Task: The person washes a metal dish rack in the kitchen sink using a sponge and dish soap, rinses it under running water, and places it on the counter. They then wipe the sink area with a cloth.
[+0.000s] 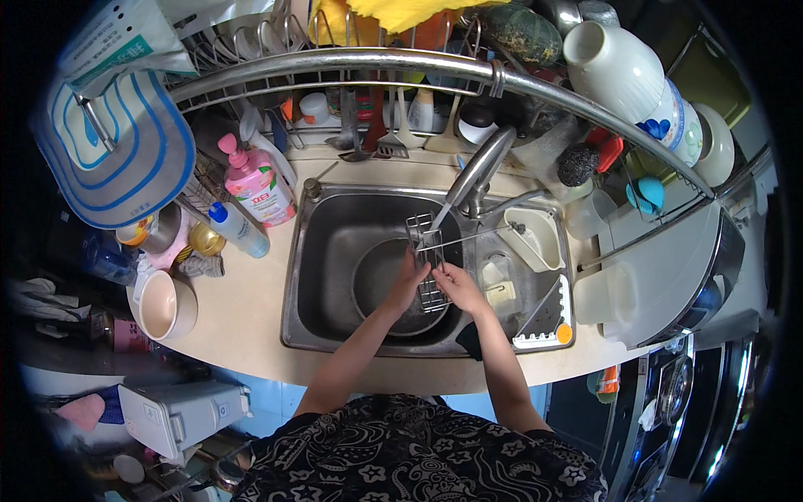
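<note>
A small metal wire rack (430, 256) is held between my two hands over the right part of the sink basin (326, 251), under the running faucet (480, 169). My left hand (409, 281) grips its left side, and my right hand (457, 287) grips its right side near the lower half. Long thin rods stick out from the rack to the right, over the drainboard. Below my hands a round metal pan (382, 282) rests in the basin, partly hidden by my left forearm and the rack.
Right of the basin are a cream corner strainer (536, 241), a clear soap box (502, 288) and a white toothed corner piece (546, 340). A pink pump bottle (260, 188), a blue-capped bottle (241, 231) and a pale pot (166, 307) stand left. A steel rail (339, 59) crosses above the sink.
</note>
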`<state>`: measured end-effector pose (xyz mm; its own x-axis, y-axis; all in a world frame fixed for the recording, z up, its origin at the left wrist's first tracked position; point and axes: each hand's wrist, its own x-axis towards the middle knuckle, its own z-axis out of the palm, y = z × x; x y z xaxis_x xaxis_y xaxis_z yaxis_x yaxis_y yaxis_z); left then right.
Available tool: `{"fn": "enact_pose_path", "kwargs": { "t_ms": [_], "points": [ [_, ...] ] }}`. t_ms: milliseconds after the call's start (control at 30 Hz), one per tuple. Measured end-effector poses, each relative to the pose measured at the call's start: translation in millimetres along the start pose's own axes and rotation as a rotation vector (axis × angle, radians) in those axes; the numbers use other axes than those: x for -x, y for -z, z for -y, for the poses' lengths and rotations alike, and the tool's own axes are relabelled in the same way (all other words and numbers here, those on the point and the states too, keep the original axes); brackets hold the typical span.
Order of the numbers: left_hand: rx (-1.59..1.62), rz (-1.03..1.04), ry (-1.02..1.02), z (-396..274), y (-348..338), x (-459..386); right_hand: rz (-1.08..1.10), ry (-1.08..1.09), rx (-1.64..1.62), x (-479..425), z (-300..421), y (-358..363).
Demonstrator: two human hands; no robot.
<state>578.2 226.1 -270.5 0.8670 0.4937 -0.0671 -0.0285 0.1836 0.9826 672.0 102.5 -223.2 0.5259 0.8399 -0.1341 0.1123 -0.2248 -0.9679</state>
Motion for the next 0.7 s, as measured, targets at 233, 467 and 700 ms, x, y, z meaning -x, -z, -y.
{"fn": "enact_pose_path", "kwargs": {
  "t_ms": [233,467,700],
  "points": [
    [0.17,-0.042,-0.201,-49,-1,-17,0.04,0.085,0.188,-3,2,-8],
    [0.027,-0.156,-0.283,-81,12,-32,-0.202,0.078,0.365,-10,15,5],
    [-0.711,-0.116,-0.308,-90,11,-15,-0.64,0.474,0.378,-16,60,19]
  ]
}}
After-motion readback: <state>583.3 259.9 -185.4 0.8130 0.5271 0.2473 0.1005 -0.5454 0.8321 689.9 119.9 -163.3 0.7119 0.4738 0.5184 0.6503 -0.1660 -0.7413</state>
